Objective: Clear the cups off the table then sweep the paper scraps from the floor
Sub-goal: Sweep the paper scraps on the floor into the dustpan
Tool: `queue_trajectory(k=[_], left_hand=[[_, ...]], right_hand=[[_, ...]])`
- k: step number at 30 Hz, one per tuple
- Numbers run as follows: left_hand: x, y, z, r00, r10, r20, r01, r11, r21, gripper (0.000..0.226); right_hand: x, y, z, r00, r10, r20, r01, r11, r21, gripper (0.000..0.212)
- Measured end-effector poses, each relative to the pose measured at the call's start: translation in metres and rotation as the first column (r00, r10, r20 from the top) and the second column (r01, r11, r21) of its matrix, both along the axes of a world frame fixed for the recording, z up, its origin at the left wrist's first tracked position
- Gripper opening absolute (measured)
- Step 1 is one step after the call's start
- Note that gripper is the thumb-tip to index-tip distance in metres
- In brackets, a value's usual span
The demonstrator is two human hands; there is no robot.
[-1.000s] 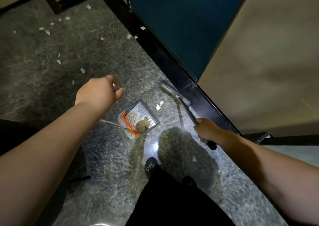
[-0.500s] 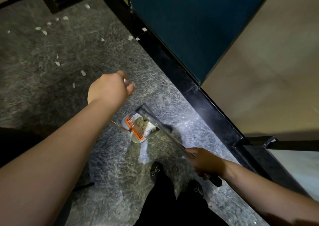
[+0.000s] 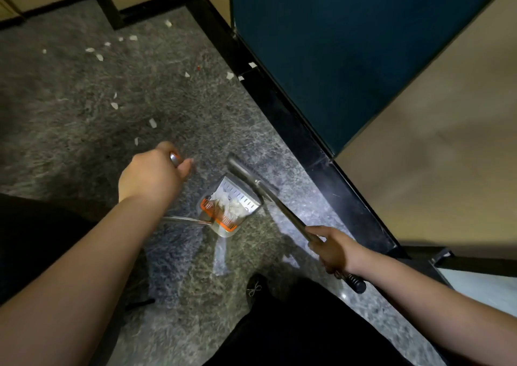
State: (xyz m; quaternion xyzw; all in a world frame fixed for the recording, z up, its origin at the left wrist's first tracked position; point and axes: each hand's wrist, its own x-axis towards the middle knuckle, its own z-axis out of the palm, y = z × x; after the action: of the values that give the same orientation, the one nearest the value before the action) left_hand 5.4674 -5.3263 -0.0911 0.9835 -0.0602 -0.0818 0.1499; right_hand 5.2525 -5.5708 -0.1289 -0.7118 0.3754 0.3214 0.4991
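Note:
My left hand (image 3: 152,174) grips the top of the dustpan's long metal handle. The grey dustpan (image 3: 247,200) with an orange comb stands on the floor below it, holding a heap of white paper scraps (image 3: 230,207). My right hand (image 3: 333,249) grips the broom handle (image 3: 288,216), whose black end sticks out behind the hand. The broom head (image 3: 237,167) lies across the pan's open mouth. Several white paper scraps (image 3: 152,123) lie scattered on the dark speckled floor, further out and to the left. No cups or table are in view.
A black skirting board (image 3: 282,108) runs diagonally along the floor's right side, below a dark teal panel (image 3: 330,44) and a beige wall (image 3: 436,153). Two scraps lie on the skirting. My black shoe (image 3: 256,288) and dark trousers stand just behind the dustpan.
The broom swept in from the skirting to the pan's mouth, pushing the loose scraps beside it into the pan. Both hands kept their grips; the view shifted slightly.

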Motion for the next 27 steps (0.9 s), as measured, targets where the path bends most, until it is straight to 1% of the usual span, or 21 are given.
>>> queue_trajectory(k=[1,3,4,5,9,13,19,24,27], left_hand=[[0.002,0.007,0.003,1.0,0.029,0.005,-0.029,1.0,-0.008,0.029],[0.007,0.019,0.008,0.997,0.079,0.014,-0.078,0.997,-0.022,0.029],[0.01,0.024,0.011,0.995,0.099,0.022,-0.098,0.995,-0.027,0.028],[0.014,0.029,0.013,0.993,0.117,0.031,-0.116,0.993,-0.029,0.028],[0.033,0.046,0.018,0.978,0.2,0.056,-0.199,0.98,-0.02,0.029],[0.064,0.061,0.02,0.954,0.291,0.067,-0.291,0.957,-0.013,0.027],[0.12,0.074,0.021,0.91,0.409,0.072,-0.41,0.912,0.005,0.03],[0.175,0.082,0.027,0.857,0.512,0.059,-0.513,0.858,0.006,0.027],[0.206,0.094,0.028,0.817,0.572,0.078,-0.575,0.818,0.022,0.028]], right_hand=[[0.01,0.0,0.0,1.0,-0.006,0.022,0.006,1.0,-0.013,0.041],[0.032,0.0,-0.001,0.999,-0.015,0.046,0.014,1.0,0.01,0.038],[0.045,0.001,0.0,0.998,-0.056,0.036,0.055,0.998,0.031,0.036],[0.058,0.001,0.002,0.997,-0.062,0.037,0.061,0.998,0.026,0.035],[0.116,-0.001,0.0,0.99,0.105,0.097,-0.098,0.993,-0.07,0.039],[0.182,-0.003,-0.003,0.983,0.165,0.078,-0.164,0.986,-0.025,0.04],[0.285,-0.007,-0.009,0.963,0.25,0.102,-0.251,0.968,-0.012,0.043],[0.366,-0.016,-0.014,0.943,0.318,0.103,-0.321,0.947,0.017,0.044],[0.413,-0.016,-0.018,0.911,0.398,0.103,-0.401,0.916,0.005,0.045]])
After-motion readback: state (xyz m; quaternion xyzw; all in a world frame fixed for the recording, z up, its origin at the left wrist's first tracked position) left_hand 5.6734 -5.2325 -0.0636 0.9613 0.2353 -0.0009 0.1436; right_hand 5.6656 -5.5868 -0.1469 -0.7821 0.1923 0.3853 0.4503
